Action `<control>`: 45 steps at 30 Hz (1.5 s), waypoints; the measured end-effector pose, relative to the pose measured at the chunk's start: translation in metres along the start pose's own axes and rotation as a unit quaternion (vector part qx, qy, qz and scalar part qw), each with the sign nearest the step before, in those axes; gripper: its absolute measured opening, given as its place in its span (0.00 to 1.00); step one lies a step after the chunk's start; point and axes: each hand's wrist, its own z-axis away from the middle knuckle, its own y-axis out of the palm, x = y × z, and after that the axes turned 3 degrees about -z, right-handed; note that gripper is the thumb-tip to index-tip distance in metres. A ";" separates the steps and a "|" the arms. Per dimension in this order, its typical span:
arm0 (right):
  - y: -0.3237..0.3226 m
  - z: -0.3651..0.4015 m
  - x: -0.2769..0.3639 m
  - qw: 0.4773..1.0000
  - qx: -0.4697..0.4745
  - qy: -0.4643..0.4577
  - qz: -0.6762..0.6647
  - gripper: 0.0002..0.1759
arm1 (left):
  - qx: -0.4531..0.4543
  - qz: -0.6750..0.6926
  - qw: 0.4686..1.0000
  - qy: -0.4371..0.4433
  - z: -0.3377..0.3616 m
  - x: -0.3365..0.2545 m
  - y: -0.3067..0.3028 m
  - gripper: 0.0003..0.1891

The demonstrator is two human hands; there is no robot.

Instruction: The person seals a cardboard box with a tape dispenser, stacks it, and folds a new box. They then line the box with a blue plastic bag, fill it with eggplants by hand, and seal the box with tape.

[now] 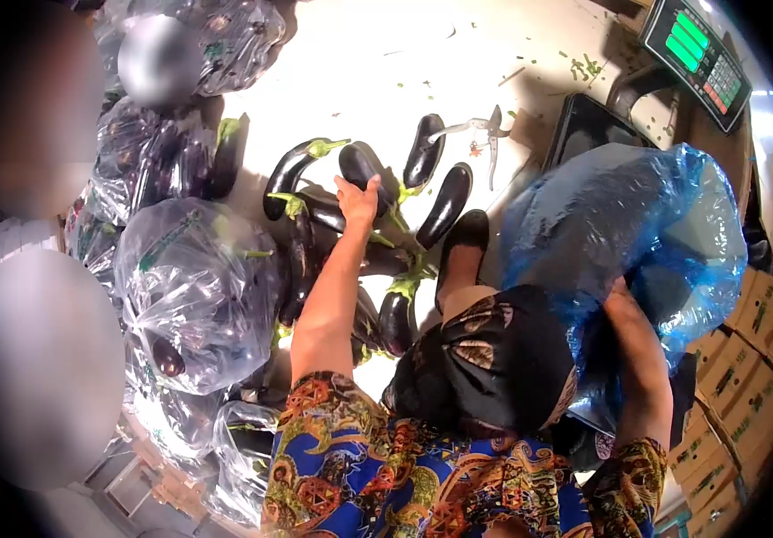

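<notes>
My left hand (358, 197) reaches out over the loose eggplants, its fingers on the dark eggplant (361, 163) with a green stem end. More eggplants lie around it, among them one at the left (286, 182) and two to the right, (424, 151) near the pruning shears and an eggplant (446, 204) near my shoe. On the right, my right hand (617, 291) is at the blue plastic bag (588, 206); its fingers are mostly hidden by the plastic.
Pruning shears (491, 134) lie on the pale floor (359, 54). A scale display (695, 58) stands at the upper right, cardboard boxes (736, 403) at the lower right. Clear bags of eggplants (194, 287) line the left side, beside blurred areas.
</notes>
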 end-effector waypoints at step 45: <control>0.015 -0.122 -0.031 0.546 -0.241 0.190 -0.780 0.39 | 0.454 0.160 0.790 0.379 0.192 -0.224 0.001 0.39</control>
